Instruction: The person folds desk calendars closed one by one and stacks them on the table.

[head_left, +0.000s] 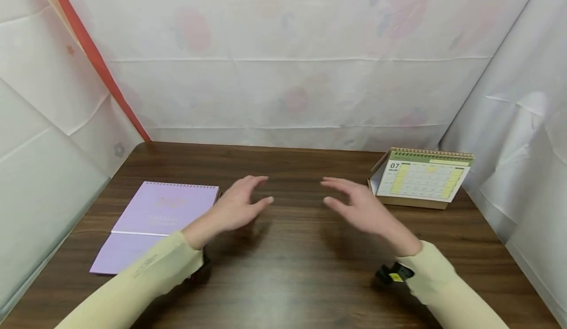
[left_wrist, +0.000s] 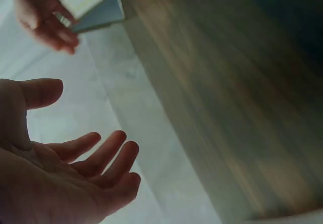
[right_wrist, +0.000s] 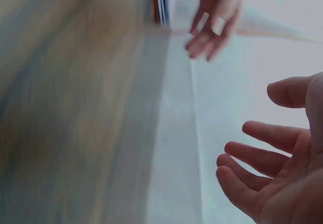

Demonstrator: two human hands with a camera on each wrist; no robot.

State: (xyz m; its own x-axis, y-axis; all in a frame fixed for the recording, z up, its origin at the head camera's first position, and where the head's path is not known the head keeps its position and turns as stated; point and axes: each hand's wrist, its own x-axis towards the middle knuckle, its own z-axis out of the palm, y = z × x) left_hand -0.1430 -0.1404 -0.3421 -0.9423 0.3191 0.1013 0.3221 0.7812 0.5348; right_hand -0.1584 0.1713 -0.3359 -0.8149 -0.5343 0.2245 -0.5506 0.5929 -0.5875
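Observation:
My left hand hovers over the table's middle, palm turned inward, fingers loosely extended with nothing between them. Facing it, my right hand is held the same way, a gap of bare table between the two. Just left of the left hand lies a purple spiral-bound calendar, its lower part folded out toward me. A desk calendar with a green header, yellow columns and "07" stands like a tent beyond the right hand. In the left wrist view, the fingers of the left hand are spread and relaxed.
The dark wood-grain table ends at a white patterned curtain behind it. More white cloth hangs at both sides, with a red strip at the left corner. A black wrist device shows under the right sleeve.

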